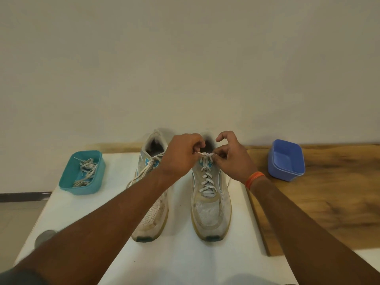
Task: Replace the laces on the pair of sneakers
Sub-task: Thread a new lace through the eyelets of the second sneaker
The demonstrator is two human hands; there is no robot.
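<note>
While your L hand (182, 155) & R hand (230, 159) both pinch the lace (206, 154) atop the right sneaker (210, 194), fingers curled, old laces (86, 171) sit in the teal tub (67, 182).

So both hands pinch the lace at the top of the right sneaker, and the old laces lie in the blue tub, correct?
Not quite. The head view shows the old laces in the teal plastic tub; the blue plastic tub holds nothing visible.
</note>
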